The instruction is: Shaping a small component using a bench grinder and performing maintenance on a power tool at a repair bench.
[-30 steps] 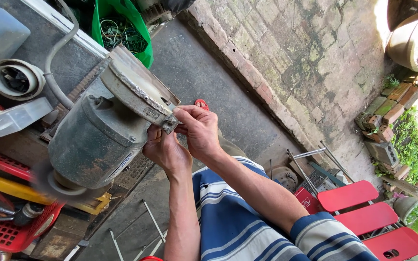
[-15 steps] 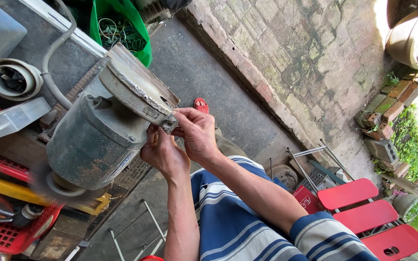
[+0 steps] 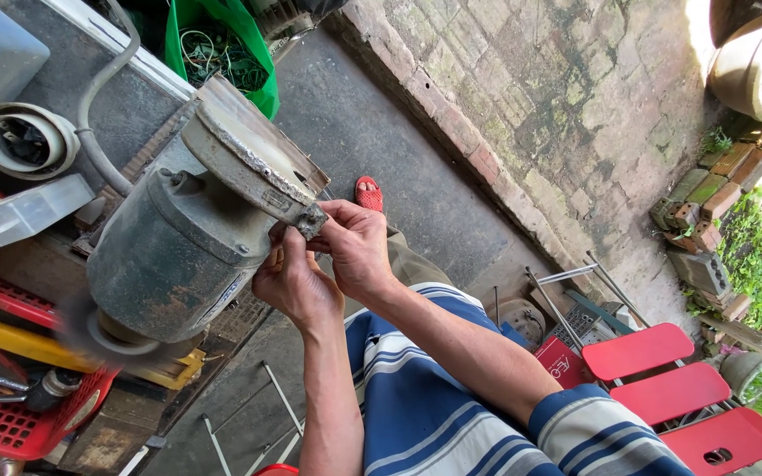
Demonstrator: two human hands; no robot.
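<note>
Both hands are up against the old grey motor (image 3: 174,264), right at the corner of its rusty metal base plate (image 3: 253,163). The right hand (image 3: 359,247) sits above and beside the left, its fingers (image 3: 332,216) curled in tight on the small lug at the plate's corner (image 3: 310,220); whether they pinch a nut or just the metal edge itself is too small to tell. The left hand (image 3: 293,282) is cupped just under that same corner, thumb raised against the motor's body, fingers bent and mostly hidden behind the right hand, so I cannot tell what they grip.

The motor lies to the left of the hands in the picture, its long axis running from the plate down toward the blurred wire wheel (image 3: 108,330) at the far end. The plate's corner points straight at the fingers, touching them. The right hand is the nearer one to that lug.

Around it: a red crate (image 3: 11,423) below the wheel, a green bag (image 3: 249,53) above, and red chairs (image 3: 663,379) off by the brick wall (image 3: 557,97).
</note>
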